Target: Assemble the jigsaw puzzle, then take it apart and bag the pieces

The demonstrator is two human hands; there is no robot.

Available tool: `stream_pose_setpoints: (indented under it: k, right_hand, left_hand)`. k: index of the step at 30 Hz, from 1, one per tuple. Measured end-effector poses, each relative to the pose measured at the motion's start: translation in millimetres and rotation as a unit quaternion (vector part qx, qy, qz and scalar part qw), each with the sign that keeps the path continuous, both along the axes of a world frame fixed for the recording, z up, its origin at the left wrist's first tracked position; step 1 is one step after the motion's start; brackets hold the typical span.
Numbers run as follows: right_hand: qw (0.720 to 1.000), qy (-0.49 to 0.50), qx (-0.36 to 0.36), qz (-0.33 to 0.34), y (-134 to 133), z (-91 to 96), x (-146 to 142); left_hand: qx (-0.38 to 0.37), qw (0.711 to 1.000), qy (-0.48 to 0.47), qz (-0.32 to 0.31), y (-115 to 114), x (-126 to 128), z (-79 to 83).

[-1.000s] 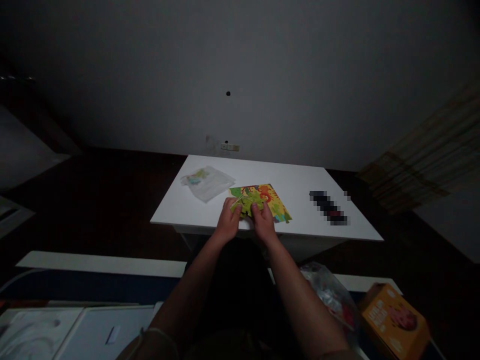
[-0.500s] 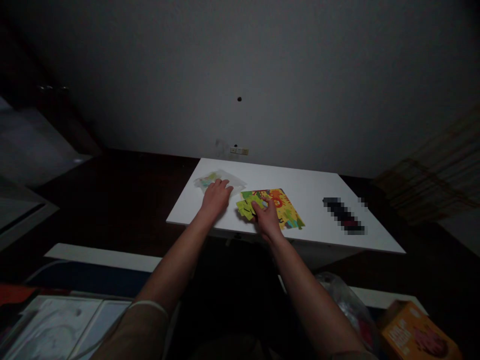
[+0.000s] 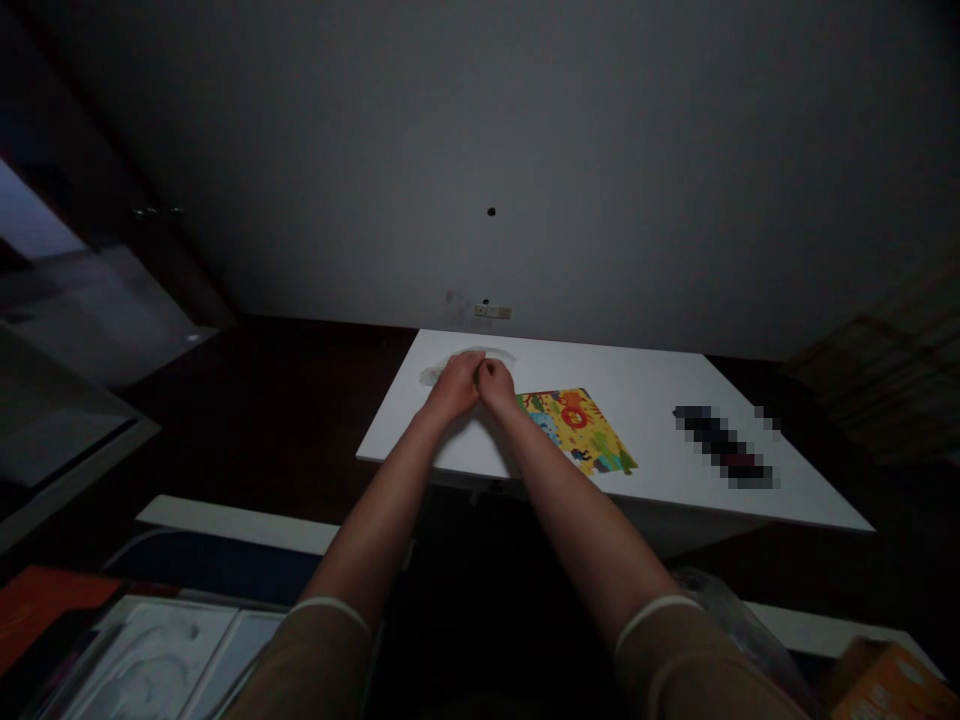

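A clear plastic bag [image 3: 431, 376] lies at the left of the white table [image 3: 652, 400], mostly covered by my hands. My left hand [image 3: 456, 385] is over the bag, its fingers curled round the bag's edge. Pressed up against it, my right hand [image 3: 496, 384] is closed. A sliver of green shows between the two hands, from the green puzzle pieces in the right one; the rest of them is hidden. To the right lies a colourful jigsaw picture [image 3: 577, 420] with an orange lion on yellow, partly behind my right forearm.
A dark pixelated object [image 3: 724, 447] lies on the table's right side. A wall socket [image 3: 493, 312] is behind the table. Nearer me are an orange box [image 3: 896, 685] and a plastic bag [image 3: 739, 620] at right, and a white panel [image 3: 150, 650] at left.
My right hand has moved left and away from the jigsaw picture, taking the green pieces to the bag beside my left hand. The view has shifted slightly.
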State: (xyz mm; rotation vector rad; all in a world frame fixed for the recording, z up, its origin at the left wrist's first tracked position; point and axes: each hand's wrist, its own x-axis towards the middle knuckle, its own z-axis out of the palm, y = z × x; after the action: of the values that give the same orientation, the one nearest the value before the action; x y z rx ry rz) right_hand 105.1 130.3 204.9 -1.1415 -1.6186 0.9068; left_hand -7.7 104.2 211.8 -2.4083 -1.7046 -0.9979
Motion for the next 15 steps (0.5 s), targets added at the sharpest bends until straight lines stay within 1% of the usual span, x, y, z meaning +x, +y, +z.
stream_pose_setpoints:
  k: [2, 3, 5, 8, 10, 11, 13, 14, 15]
  right_hand:
    - [0.997, -0.064, 0.028, 0.018, 2, 0.6, 10]
    - [0.995, -0.084, 0.045, 0.026, 1, -0.6, 20]
    - [0.989, -0.119, 0.086, 0.029, -4, -5.6, 49]
    - [0.984, -0.147, 0.097, -0.018, -27, -17.9, 107]
    - [0.976, -0.186, 0.101, -0.039, -52, -28.6, 140]
    - [0.970, -0.212, 0.105, -0.047, -66, -34.7, 153]
    - [0.955, -0.268, 0.123, -0.044, -94, -47.4, 170]
    - [0.945, -0.297, 0.133, -0.036, -107, -53.6, 175]
    - [0.935, -0.324, 0.143, -0.027, -117, -59.1, 178]
  left_hand:
    - [-0.001, 1.000, 0.004, 0.003, 3, -4, -0.2]
    - [-0.001, 1.000, 0.008, 0.006, 3, -5, -0.5]
    - [-0.007, 1.000, 0.015, 0.010, -2, -7, -1.7]
    - [-0.007, 1.000, 0.019, 0.008, -23, 0, -7.7]
    - [0.029, 0.998, 0.040, 0.025, -43, 14, -16.3]
    - [0.031, 0.998, 0.050, 0.017, -54, 23, -22.1]
    - [0.007, 0.996, 0.072, -0.049, -72, 46, -35.6]
    - [-0.015, 0.993, 0.084, -0.086, -79, 58, -42.5]
    - [-0.032, 0.990, 0.089, -0.107, -85, 69, -48.9]
